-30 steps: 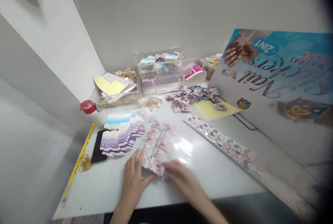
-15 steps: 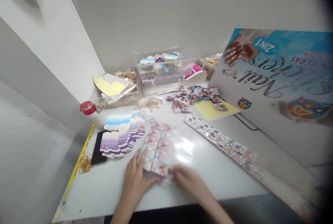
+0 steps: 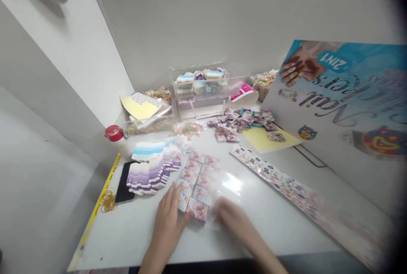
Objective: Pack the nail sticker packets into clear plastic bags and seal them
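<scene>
A block of small printed packets (image 3: 197,177), laid in two rows inside clear film, lies on the white table (image 3: 133,231). My left hand (image 3: 167,219) rests flat against the block's near left corner, fingers stretched out. My right hand (image 3: 233,219) is just right of the block's near end and is smeared by motion, so its fingers cannot be read. Fanned purple and blue cards (image 3: 151,168) lie to the left of the block.
A long strip of sticker sheets (image 3: 276,178) runs diagonally at right, beside a large leaning nail-sticker poster (image 3: 343,104). At the back stand clear boxes (image 3: 203,89), loose small packets (image 3: 241,120), a yellow sheet (image 3: 265,139) and a red tape dispenser (image 3: 114,132). A black phone (image 3: 124,187) and rubber bands (image 3: 108,201) lie left.
The view has shifted slightly right and down. My right hand has slid a little to the right along the block's near end. My left hand stays at the block's corner.
</scene>
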Tool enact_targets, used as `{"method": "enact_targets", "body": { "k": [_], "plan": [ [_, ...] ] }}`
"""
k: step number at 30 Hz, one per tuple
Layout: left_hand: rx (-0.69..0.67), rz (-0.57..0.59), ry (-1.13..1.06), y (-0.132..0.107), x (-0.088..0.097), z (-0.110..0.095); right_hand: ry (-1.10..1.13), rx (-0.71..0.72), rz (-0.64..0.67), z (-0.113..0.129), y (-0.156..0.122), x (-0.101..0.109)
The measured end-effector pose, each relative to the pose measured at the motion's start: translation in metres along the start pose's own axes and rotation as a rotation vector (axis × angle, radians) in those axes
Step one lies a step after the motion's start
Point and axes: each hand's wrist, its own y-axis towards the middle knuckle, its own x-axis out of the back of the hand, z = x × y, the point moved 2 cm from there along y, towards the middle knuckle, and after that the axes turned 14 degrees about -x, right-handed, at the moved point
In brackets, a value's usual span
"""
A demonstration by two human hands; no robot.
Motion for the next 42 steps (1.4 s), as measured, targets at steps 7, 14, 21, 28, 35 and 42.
{"method": "enact_targets", "body": {
  "k": [7,14,21,28,35,42],
  "plan": [
    [0.076,-0.051,-0.208,0.026,0.005,-0.009,0.001,0.035,0.057,0.019,0.021,0.002],
    [0.037,-0.016,-0.104,0.023,0.006,-0.003,-0.041,0.051,-0.009,0.025,0.026,0.008],
    [-0.027,-0.181,0.353,-0.008,-0.029,-0.031,-0.261,0.247,-0.183,0.044,0.045,0.057],
    [-0.071,-0.159,0.365,-0.022,-0.084,-0.052,-0.81,0.8,-0.359,0.057,0.082,0.066],
    [-0.203,-0.02,0.188,-0.007,-0.048,-0.016,-0.995,0.651,-0.506,0.016,0.038,0.053],
    [-0.338,0.1,0.196,0.015,-0.006,0.007,-1.075,0.667,-0.593,0.001,-0.008,0.056]
  ]
}}
